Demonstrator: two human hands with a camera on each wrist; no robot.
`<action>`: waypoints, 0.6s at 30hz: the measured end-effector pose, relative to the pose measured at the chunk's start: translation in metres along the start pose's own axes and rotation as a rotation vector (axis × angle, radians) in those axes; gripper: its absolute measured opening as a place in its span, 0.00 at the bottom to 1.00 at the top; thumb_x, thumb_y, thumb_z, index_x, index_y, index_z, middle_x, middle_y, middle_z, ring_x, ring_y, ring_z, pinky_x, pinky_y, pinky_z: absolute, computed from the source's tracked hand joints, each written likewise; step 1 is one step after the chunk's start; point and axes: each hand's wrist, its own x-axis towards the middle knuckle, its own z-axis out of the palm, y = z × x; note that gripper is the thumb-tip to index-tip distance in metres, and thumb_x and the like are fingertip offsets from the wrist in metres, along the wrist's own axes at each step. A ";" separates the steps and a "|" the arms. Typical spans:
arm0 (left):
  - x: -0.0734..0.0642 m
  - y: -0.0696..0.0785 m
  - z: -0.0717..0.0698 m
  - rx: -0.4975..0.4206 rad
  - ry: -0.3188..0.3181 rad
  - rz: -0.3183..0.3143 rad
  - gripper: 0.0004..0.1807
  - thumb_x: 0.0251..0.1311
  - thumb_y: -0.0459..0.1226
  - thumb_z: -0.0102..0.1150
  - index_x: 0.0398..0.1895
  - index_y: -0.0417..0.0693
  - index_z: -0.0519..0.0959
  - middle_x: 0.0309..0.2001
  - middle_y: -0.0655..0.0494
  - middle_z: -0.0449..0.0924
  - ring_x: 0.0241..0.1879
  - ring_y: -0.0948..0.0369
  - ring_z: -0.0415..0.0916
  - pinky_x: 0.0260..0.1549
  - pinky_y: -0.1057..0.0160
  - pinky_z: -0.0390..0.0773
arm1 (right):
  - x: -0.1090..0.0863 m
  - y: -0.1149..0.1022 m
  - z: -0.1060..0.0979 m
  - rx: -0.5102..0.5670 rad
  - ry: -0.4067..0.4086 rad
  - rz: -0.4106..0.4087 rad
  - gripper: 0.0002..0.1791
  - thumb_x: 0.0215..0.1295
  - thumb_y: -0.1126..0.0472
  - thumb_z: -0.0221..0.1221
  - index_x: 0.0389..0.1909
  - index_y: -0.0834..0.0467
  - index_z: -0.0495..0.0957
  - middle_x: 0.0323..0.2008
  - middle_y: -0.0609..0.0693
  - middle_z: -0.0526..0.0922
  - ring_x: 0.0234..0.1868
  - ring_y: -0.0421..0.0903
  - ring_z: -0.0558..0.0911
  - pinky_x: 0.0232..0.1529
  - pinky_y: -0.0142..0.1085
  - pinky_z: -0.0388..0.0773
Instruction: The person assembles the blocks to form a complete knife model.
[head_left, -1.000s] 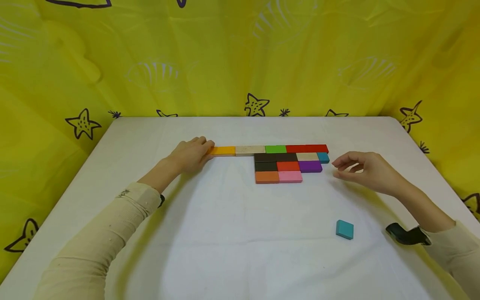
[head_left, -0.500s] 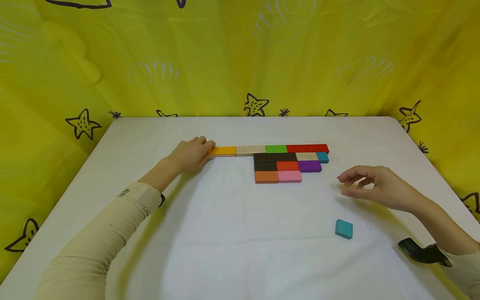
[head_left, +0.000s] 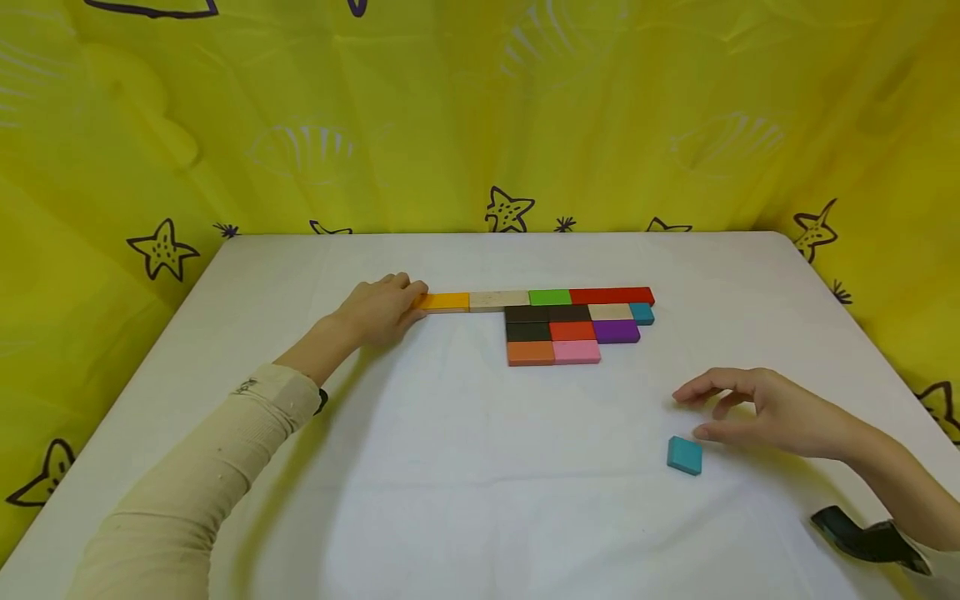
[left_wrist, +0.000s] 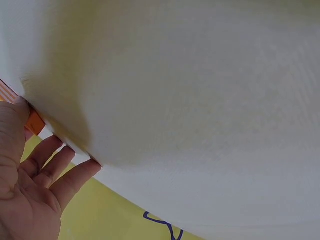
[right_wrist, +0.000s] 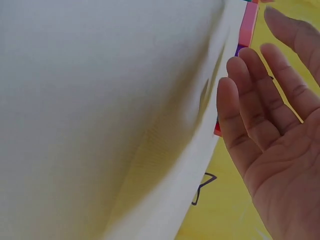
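Observation:
At the left end of the back row, my left hand pinches a yellow-orange block between thumb and index finger. The left wrist view shows the end of that block at the thumb, with the other fingertips resting on the cloth. My right hand hovers over the right side with fingers parted and nothing in them. Just below its thumb, a square teal block lies alone on the cloth. In the right wrist view the palm faces the camera with its fingers loosely extended.
Beside the yellow-orange block run a beige block, a green block and a red strip. Several coloured blocks, including a purple one and a pink one, form shorter rows in front. A yellow curtain hangs behind the white-covered table.
My right hand has come down from beside the block rows toward the lone teal block, staying empty. The left hand keeps its hold on the yellow-orange block, and the blocks lie as before.

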 end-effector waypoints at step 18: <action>-0.001 0.000 0.001 0.016 0.024 0.009 0.19 0.76 0.45 0.54 0.62 0.47 0.73 0.45 0.47 0.74 0.41 0.51 0.73 0.31 0.54 0.75 | -0.008 0.000 0.005 0.107 -0.218 -0.112 0.25 0.67 0.65 0.67 0.63 0.49 0.78 0.60 0.44 0.81 0.54 0.38 0.79 0.54 0.28 0.76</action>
